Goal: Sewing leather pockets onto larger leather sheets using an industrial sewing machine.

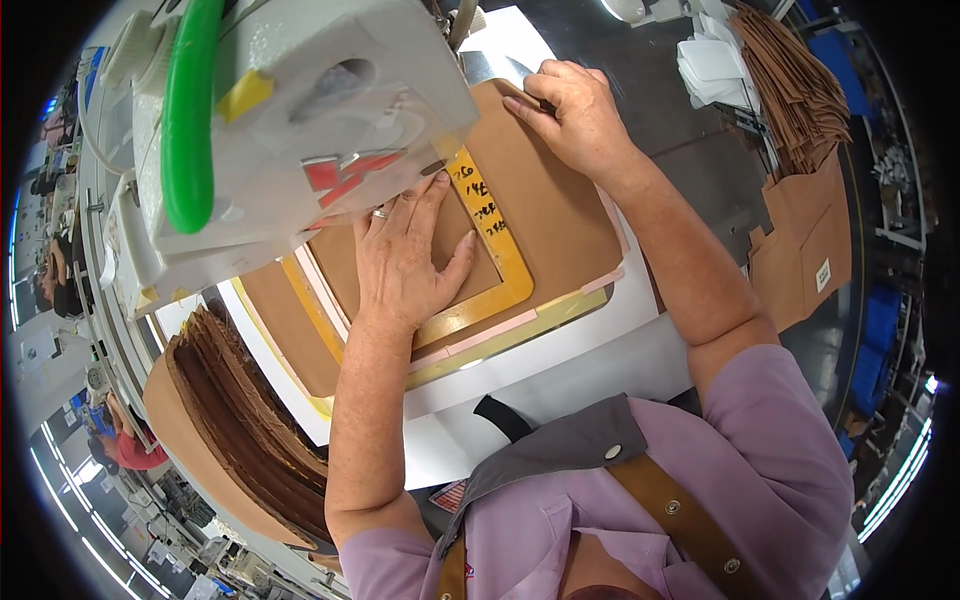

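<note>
A pale grey sewing machine fills the upper left of the view, its head carrying a bright green tube and a small yellow patch. Under and in front of it lies a white work table, running from the machine toward the person's lilac shirt. On the table rests a flat stitching template with pink and yellow edges, and within it sits a large tan leather panel, partly tucked beneath the machine head. A yellow frame with handwritten marks lies on top of the panel, just beside the needle area. To the left, at the table's edge, a thick stack of brown cut pieces leans in a fan; a second pile of tan pieces sits at the far upper right, well apart. The left hand lies flat and open, palm down, fingers spread, pressing on the panel inside the yellow frame, with a ring on one finger. The right hand is bent at the knuckles, its fingertips pushing down on the panel's far corner next to the machine, gripping nothing.
</note>
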A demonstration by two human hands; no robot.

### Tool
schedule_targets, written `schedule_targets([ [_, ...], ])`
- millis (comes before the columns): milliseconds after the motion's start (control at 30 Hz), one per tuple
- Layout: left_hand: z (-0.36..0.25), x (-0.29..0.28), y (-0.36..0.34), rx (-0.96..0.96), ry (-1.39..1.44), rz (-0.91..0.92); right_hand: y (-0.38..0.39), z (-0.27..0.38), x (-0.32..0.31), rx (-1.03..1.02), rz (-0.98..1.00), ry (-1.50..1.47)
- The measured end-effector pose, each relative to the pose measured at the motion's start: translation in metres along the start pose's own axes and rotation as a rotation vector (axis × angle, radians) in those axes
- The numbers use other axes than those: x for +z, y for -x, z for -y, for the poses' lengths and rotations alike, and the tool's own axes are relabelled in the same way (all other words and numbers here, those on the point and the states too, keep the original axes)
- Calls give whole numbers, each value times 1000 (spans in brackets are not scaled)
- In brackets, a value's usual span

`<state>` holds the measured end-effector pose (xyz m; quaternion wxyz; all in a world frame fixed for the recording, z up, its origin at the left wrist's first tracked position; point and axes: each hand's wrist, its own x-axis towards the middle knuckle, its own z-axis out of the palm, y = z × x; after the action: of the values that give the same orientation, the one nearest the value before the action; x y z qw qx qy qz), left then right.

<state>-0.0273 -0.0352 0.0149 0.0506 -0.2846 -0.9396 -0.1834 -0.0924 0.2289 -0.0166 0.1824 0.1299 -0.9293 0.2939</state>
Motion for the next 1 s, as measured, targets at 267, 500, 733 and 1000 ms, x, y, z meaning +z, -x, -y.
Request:
schedule_targets([
  [267, 0, 0, 1, -49, 24, 43, 1, 5, -8, 99, 6, -142],
  [500, -4, 0, 4, -23, -57, 6, 37, 65, -44, -561, 272, -144],
  [733, -4, 2, 4, -41, -89, -3, 66, 82, -36, -752, 401, -201],
  [1000, -7, 2, 3, -5, -138, -94, 70, 80, -29, -701, 252, -138],
])
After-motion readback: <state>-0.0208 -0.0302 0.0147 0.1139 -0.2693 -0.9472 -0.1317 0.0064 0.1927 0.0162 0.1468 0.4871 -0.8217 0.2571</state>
